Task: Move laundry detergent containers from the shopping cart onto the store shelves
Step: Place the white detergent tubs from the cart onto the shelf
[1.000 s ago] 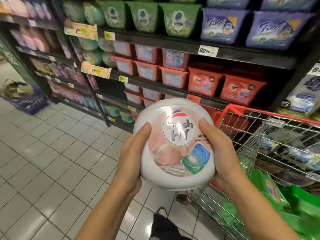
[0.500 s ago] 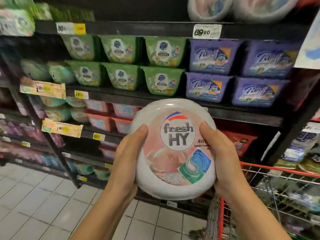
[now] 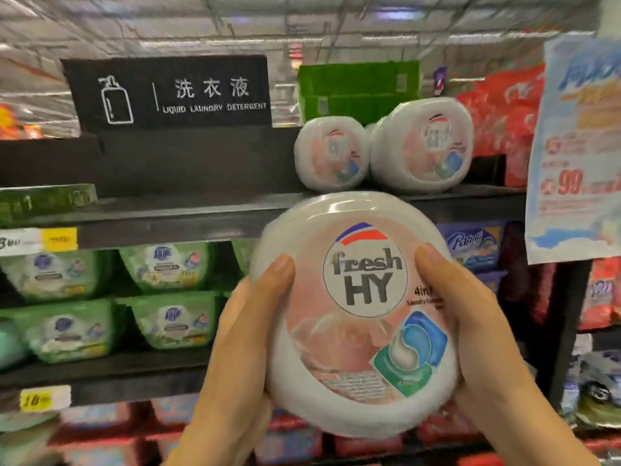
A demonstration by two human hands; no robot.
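Left hand [image 3: 248, 334] and right hand [image 3: 470, 334] both grip the round white plastic detergent tub [image 3: 356, 317], thumbs across its pink label, below the black shelf [image 3: 188, 213].

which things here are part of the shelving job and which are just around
Job: fresh HY tub, gripped by left hand and right hand; two matching tubs on the top shelf.
Around: green tubs, purple tubs, aisle sign, promo poster.
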